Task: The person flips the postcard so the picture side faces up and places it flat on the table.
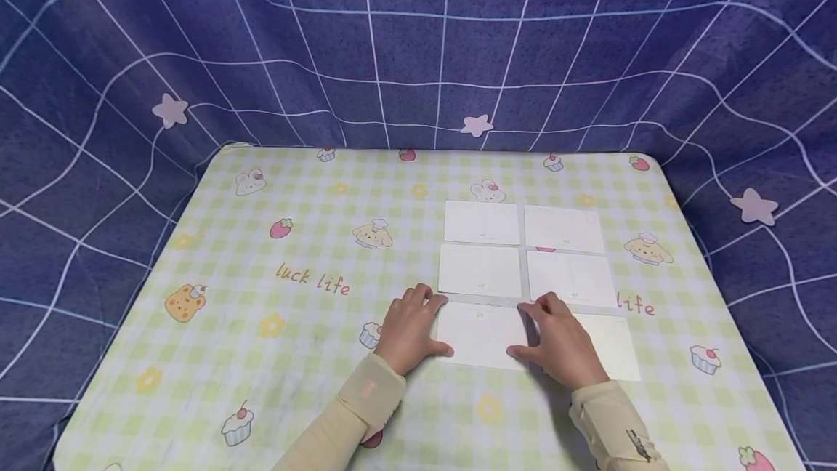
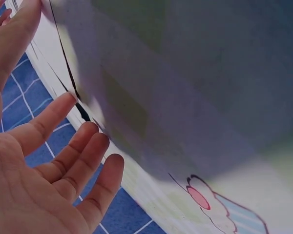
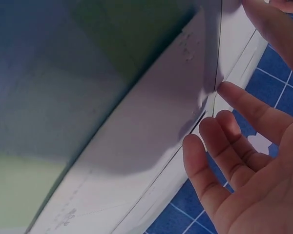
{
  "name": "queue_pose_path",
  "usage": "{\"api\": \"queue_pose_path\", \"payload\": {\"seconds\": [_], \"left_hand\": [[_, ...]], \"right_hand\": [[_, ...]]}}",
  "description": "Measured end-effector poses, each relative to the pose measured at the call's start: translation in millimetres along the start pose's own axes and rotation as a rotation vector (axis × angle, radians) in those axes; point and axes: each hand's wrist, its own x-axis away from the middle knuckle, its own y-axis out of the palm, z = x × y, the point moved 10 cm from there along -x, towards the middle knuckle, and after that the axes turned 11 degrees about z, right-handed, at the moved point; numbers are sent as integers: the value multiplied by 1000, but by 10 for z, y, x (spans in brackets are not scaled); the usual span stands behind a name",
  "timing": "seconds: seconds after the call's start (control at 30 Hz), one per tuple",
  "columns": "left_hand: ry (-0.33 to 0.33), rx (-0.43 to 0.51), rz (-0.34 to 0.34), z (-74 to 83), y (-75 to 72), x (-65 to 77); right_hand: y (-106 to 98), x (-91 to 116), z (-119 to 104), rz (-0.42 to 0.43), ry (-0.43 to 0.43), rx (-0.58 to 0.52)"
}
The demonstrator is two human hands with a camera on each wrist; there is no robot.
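A white paper card (image 1: 482, 336) lies on the tablecloth with both hands about it. My left hand (image 1: 410, 329) is at its left side, index fingertip by the far corner and thumb by the near one. At the opposite side, my right hand (image 1: 559, 340) has its index finger and thumb spread along the right edge. In the left wrist view the fingers (image 2: 105, 187) are extended and apart; the right wrist view shows loosely extended fingers (image 3: 210, 170) too. Partly under my right hand lies another white card (image 1: 611, 346), its left part hidden.
Beyond the hands, white cards lie in two columns: a back left card (image 1: 480, 222), a back right card (image 1: 562, 230), a middle left card (image 1: 479, 267) and a middle right card (image 1: 572, 276). The tablecloth (image 1: 314, 355) is green checked with cartoon prints. A blue grid-patterned curtain (image 1: 405, 42) surrounds the table.
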Motion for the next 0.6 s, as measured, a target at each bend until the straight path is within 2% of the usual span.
{"api": "queue_pose_path", "payload": {"seconds": [0.6], "left_hand": [[-33, 32, 2, -20, -24, 21]], "right_hand": [[-82, -14, -9, 100, 8, -28]]}}
